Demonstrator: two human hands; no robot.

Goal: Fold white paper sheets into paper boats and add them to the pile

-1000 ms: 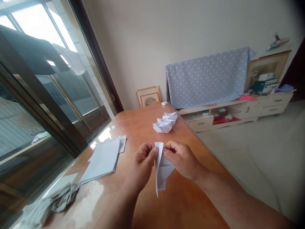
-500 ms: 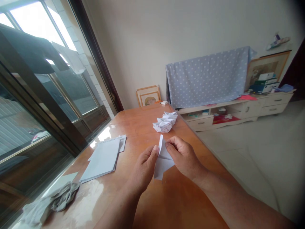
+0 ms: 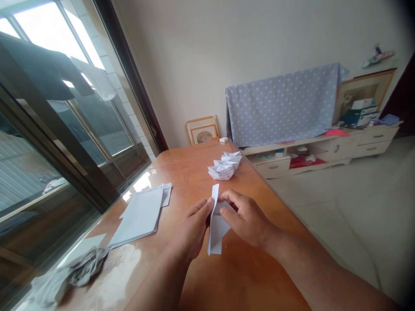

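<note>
A partly folded sheet of white paper (image 3: pixel 218 233) is held upright above the table, with a narrow folded strip along its left side. My left hand (image 3: pixel 198 222) pinches that strip, thumb on the near face. On the other side my right hand (image 3: pixel 244 216) has its thumb and forefinger at the paper's upper part; the other fingers are curled and partly hidden. Just beyond the hands, several folded white paper boats (image 3: pixel 222 171) stand nested in a row. To the left lies a stack of white paper sheets (image 3: pixel 139 218).
The glossy brown table (image 3: pixel 181 166) has its right edge beside my right forearm. A grey cloth (image 3: pixel 87 265) lies at the front left. A small white box (image 3: pixel 223 140) sits at the far end. Behind stands a low white cabinet (image 3: pixel 274 167), with a dotted cloth (image 3: pixel 282 108) above it.
The paper has turned more upright and edge-on, its lower end now a little lower. My right hand has shifted slightly left, closer to my left hand. The boats and stack have stayed put.
</note>
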